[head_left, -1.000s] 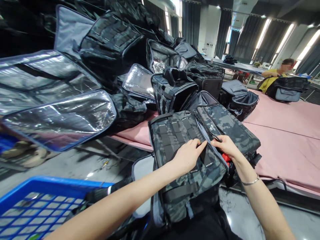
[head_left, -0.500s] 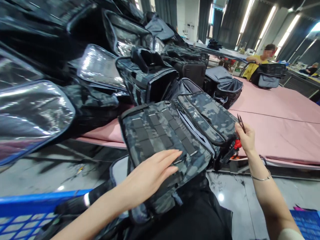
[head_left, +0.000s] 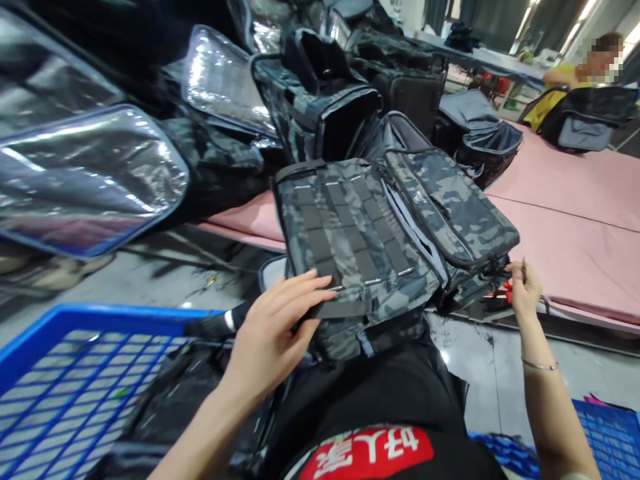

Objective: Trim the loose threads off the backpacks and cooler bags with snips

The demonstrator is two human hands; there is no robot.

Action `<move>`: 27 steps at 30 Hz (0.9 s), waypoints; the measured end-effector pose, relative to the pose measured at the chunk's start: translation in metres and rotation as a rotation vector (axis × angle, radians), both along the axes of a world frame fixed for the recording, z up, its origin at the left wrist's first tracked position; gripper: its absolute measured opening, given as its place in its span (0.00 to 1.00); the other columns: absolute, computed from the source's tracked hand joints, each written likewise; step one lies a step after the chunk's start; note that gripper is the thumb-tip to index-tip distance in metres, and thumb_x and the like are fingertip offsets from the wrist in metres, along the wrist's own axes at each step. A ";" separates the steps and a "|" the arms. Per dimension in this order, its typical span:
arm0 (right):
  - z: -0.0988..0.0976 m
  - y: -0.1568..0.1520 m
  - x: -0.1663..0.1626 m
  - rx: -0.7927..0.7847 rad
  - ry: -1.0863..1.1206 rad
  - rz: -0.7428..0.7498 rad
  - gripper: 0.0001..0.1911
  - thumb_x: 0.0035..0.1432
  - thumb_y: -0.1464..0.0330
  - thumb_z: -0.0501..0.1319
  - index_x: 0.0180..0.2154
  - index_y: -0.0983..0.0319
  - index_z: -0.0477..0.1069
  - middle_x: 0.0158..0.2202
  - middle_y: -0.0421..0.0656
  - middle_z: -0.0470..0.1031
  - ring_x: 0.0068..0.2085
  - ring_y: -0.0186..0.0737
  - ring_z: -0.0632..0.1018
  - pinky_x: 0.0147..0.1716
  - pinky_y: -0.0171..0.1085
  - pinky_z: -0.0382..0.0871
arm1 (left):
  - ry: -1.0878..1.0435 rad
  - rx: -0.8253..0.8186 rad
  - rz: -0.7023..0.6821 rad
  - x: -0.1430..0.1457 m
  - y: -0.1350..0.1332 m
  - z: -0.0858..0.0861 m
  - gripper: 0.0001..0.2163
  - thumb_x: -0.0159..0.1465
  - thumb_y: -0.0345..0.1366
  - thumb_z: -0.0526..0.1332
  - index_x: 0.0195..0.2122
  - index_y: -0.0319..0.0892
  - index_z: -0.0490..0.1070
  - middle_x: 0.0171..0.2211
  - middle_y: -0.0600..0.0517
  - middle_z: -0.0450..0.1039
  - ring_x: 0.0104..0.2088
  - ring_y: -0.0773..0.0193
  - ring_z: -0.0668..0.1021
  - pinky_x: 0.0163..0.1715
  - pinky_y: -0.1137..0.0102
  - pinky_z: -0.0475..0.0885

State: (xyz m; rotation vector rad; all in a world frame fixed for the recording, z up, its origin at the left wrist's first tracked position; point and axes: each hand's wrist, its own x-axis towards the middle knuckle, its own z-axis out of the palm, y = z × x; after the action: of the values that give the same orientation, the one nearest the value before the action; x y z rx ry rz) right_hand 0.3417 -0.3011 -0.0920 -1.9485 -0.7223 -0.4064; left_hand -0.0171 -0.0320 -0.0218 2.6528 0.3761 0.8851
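A dark camouflage bag [head_left: 370, 240] with webbing straps lies half on my lap, half on the pink table edge. My left hand [head_left: 273, 333] rests on its near corner, fingers spread and laid flat on the fabric. My right hand [head_left: 523, 290] is at the bag's right corner, fingers pinched round a small red-handled snipping tool [head_left: 506, 291] that is mostly hidden by the hand. A thin bracelet sits on that wrist.
Many more camouflage bags [head_left: 320, 100] with silver linings are piled on the pink table [head_left: 575, 227] and to the left. A blue plastic crate [head_left: 90, 373] stands at my lower left. Another person in yellow [head_left: 555, 100] works at the far right.
My left hand slid from the bag's middle to its near corner. My right hand dropped with the snips to the bag's right corner. The view tilted down.
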 end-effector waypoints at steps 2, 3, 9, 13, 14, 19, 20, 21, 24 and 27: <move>-0.003 -0.004 -0.008 0.024 0.017 -0.027 0.15 0.59 0.61 0.51 0.28 0.63 0.68 0.31 0.42 0.71 0.31 0.35 0.71 0.34 0.36 0.63 | -0.053 -0.061 0.013 -0.001 -0.001 -0.003 0.12 0.58 0.27 0.54 0.42 0.45 0.69 0.47 0.50 0.72 0.52 0.57 0.70 0.55 0.56 0.63; -0.004 -0.007 -0.013 0.031 0.027 -0.039 0.15 0.59 0.61 0.51 0.28 0.63 0.68 0.31 0.42 0.71 0.31 0.34 0.71 0.34 0.36 0.63 | -0.075 -0.081 0.021 -0.002 0.000 -0.005 0.12 0.58 0.27 0.54 0.41 0.44 0.69 0.47 0.49 0.72 0.52 0.58 0.70 0.55 0.56 0.63; -0.006 -0.020 -0.040 0.034 -0.008 -0.117 0.15 0.59 0.61 0.51 0.28 0.64 0.69 0.31 0.43 0.71 0.36 0.38 0.72 0.40 0.39 0.63 | -0.117 -0.156 0.029 -0.004 0.005 -0.007 0.10 0.59 0.28 0.56 0.41 0.44 0.70 0.46 0.49 0.72 0.53 0.57 0.69 0.52 0.56 0.66; -0.007 -0.026 -0.052 0.065 0.001 -0.163 0.15 0.59 0.62 0.51 0.27 0.64 0.68 0.30 0.44 0.70 0.36 0.38 0.72 0.42 0.40 0.63 | -0.208 -0.110 0.101 -0.008 -0.005 -0.012 0.16 0.56 0.31 0.62 0.46 0.44 0.68 0.48 0.47 0.70 0.52 0.54 0.70 0.52 0.55 0.65; -0.007 -0.027 -0.054 0.070 0.007 -0.172 0.15 0.59 0.62 0.51 0.27 0.64 0.68 0.30 0.44 0.70 0.36 0.38 0.72 0.42 0.40 0.63 | -0.279 -0.094 0.162 -0.011 -0.010 -0.017 0.17 0.55 0.30 0.63 0.46 0.44 0.68 0.47 0.47 0.70 0.50 0.54 0.71 0.51 0.56 0.66; -0.007 -0.028 -0.060 0.092 0.020 -0.211 0.15 0.59 0.63 0.52 0.28 0.65 0.69 0.31 0.44 0.70 0.37 0.38 0.71 0.43 0.40 0.63 | -0.526 -0.077 0.418 -0.028 -0.034 -0.048 0.12 0.55 0.25 0.62 0.40 0.43 0.71 0.33 0.51 0.72 0.34 0.65 0.75 0.36 0.68 0.71; -0.007 -0.027 -0.060 0.099 0.017 -0.221 0.15 0.59 0.63 0.52 0.28 0.65 0.69 0.31 0.44 0.70 0.37 0.38 0.72 0.43 0.40 0.63 | -0.518 -0.076 0.426 -0.031 -0.039 -0.053 0.11 0.55 0.24 0.61 0.38 0.42 0.72 0.31 0.52 0.72 0.31 0.66 0.74 0.34 0.70 0.71; -0.007 -0.027 -0.061 0.102 0.016 -0.231 0.14 0.59 0.64 0.52 0.28 0.65 0.69 0.31 0.44 0.70 0.37 0.38 0.72 0.43 0.40 0.63 | -0.500 -0.067 0.423 -0.034 -0.042 -0.057 0.10 0.55 0.24 0.61 0.37 0.42 0.72 0.30 0.52 0.71 0.30 0.68 0.74 0.32 0.72 0.71; -0.007 -0.024 -0.062 0.109 0.014 -0.264 0.14 0.59 0.64 0.52 0.28 0.65 0.70 0.30 0.43 0.70 0.36 0.38 0.72 0.43 0.41 0.64 | -0.387 0.018 0.350 -0.033 -0.053 -0.063 0.10 0.54 0.25 0.63 0.36 0.42 0.72 0.30 0.53 0.72 0.28 0.70 0.75 0.30 0.75 0.71; -0.005 -0.022 -0.064 0.111 0.010 -0.288 0.13 0.58 0.64 0.52 0.27 0.64 0.70 0.29 0.42 0.70 0.34 0.39 0.72 0.41 0.42 0.65 | -0.255 0.103 0.268 -0.021 -0.061 -0.066 0.10 0.56 0.27 0.63 0.39 0.43 0.71 0.32 0.52 0.74 0.30 0.69 0.76 0.33 0.76 0.72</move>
State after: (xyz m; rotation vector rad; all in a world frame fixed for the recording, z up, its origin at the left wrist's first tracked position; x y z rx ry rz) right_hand 0.2774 -0.3229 -0.0971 -1.9518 -0.4029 -0.5978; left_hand -0.0377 -0.0927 -0.0873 2.5736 0.6474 1.3408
